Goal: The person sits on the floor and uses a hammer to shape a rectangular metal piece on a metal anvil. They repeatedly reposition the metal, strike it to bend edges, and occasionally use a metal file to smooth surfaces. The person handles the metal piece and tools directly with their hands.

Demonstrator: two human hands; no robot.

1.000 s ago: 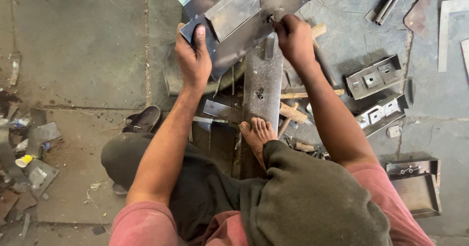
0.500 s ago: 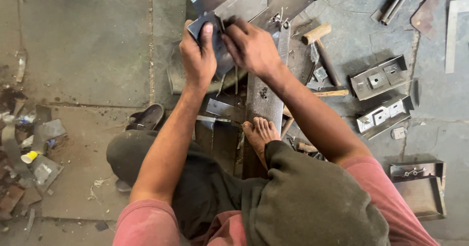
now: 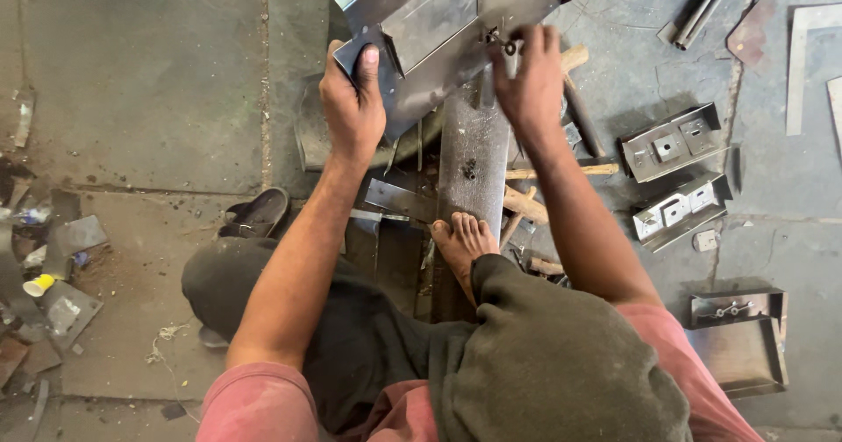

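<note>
A bare foot (image 3: pixel 463 242) presses on a long steel bar (image 3: pixel 474 157) lying on the concrete floor (image 3: pixel 140 74), and beyond it the left hand (image 3: pixel 353 104) grips the folded sheet-metal panel (image 3: pixel 443 21) by its near corner while the right hand (image 3: pixel 529 82) pinches its lower edge, 2 punched brackets (image 3: pixel 671 139) lying to the right.

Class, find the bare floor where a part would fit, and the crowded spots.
Free: grey concrete floor left of the left hand, above the dark sandal. Crowded: beside the right hand, around the folded steel brackets, and the scrap pile.
</note>
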